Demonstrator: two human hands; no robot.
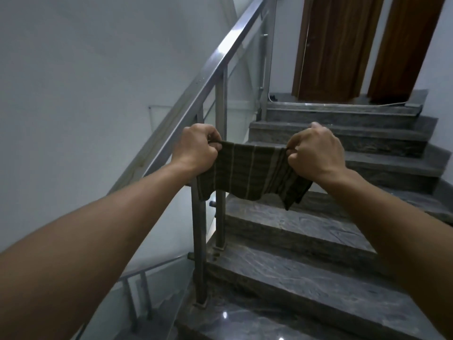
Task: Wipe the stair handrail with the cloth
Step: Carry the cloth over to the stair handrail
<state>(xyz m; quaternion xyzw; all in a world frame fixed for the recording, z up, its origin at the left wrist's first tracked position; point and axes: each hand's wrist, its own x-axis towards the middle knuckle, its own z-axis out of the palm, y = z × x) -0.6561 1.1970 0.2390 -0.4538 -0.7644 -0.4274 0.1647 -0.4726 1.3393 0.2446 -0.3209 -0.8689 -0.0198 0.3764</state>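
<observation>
A dark brown cloth (pixel 252 171) with thin pale stripes hangs stretched between both hands in front of me. My left hand (pixel 196 149) pinches its upper left corner, and my right hand (pixel 316 152) pinches its upper right corner. The steel handrail (pixel 220 62) slopes upward from lower left to upper right, just behind and left of my left hand. The cloth hangs free of the rail, its lower edge loose in front of a steel post (pixel 221 153).
Grey stone steps (pixel 306 244) climb ahead on the right to a landing with two brown wooden doors (pixel 335 45). Glass panels (pixel 240 123) fill the railing between posts. A white wall (pixel 73 94) stands on the left. A lower rail (pixel 152 268) descends at bottom left.
</observation>
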